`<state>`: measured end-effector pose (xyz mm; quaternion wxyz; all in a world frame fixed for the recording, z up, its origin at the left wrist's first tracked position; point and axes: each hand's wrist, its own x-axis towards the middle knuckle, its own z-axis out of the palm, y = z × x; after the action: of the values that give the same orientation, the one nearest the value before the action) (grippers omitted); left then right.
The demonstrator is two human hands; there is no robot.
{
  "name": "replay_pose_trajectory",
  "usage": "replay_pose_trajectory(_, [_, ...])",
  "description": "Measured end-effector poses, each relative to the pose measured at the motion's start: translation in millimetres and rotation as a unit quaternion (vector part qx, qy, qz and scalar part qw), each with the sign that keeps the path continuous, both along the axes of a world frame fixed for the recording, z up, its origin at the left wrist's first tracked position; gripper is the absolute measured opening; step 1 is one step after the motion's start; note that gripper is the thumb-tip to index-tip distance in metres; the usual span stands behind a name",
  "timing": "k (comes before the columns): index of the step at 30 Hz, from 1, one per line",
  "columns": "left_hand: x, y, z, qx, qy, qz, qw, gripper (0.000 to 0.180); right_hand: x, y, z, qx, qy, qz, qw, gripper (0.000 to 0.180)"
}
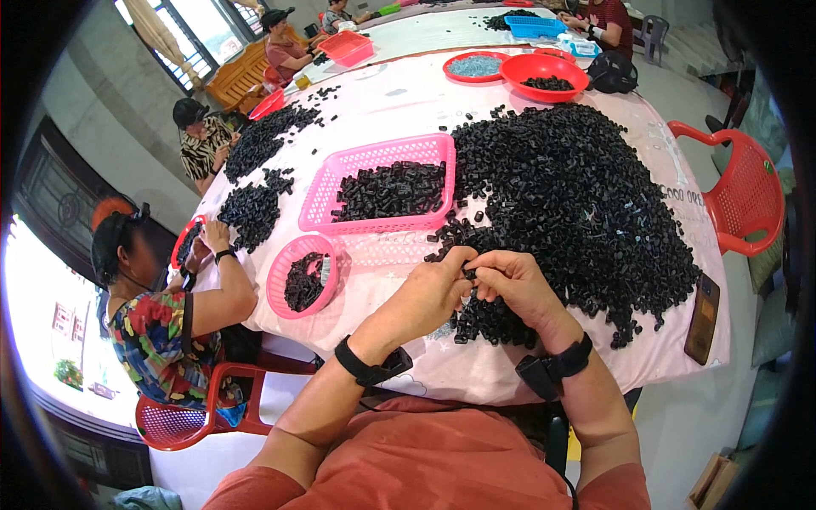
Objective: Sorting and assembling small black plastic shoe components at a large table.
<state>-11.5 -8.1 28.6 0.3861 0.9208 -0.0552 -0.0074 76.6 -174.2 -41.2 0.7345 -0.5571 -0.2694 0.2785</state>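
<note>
Close together over the near edge of the table, my left hand [435,291] and my right hand [515,286] pinch a small black plastic piece [469,274] between their fingertips. Most of that piece is hidden by the fingers. A large heap of similar black pieces [561,187] spreads under and beyond my right hand. Beyond my left hand stands a pink rectangular basket [319,191] partly filled with such pieces. To the left of that hand is a round pink basket [280,293] holding more of them.
A phone [703,319] lies at the table's right edge by a red chair [748,191]. At the back are a red bowl [544,76] and a red tray of small pale parts [474,67]. A person [161,314] works at my left; others sit further off.
</note>
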Motion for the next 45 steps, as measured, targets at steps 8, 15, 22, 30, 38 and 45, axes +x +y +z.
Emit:
replay_pose_trajectory(8, [1.8,3.9,7.7,-0.085,0.058,-0.023,0.994,0.031,1.0,-2.5,3.0,0.004,-0.009,0.028,1.000,0.017])
replay_pose_trajectory(15, [7.2,11.7,-0.1,-0.134,0.082,0.007,0.987,0.016,2.0,-3.6,2.8,0.031,0.028,0.046,0.998,0.017])
replay_pose_trajectory(22, [14.1,12.4,-7.2,-0.135,0.057,0.053,0.988,0.016,3.0,-4.8,4.1,0.056,0.032,0.037,0.997,0.015])
replay_pose_trajectory(30, [13.7,26.1,-37.7,0.130,-0.084,0.019,0.988,0.005,4.9,-3.8,3.0,0.073,0.082,-0.044,0.993,0.015])
replay_pose_trajectory(38, [14.6,14.4,-43.5,0.242,-0.041,0.054,0.968,0.011,6.9,-3.3,-0.9,0.065,0.082,-0.044,0.994,0.016])
replay_pose_trajectory(45, [16.3,12.1,-44.6,0.249,-0.039,0.048,0.966,0.016,5.9,-1.6,-2.2,0.059,0.073,-0.030,0.995,0.012])
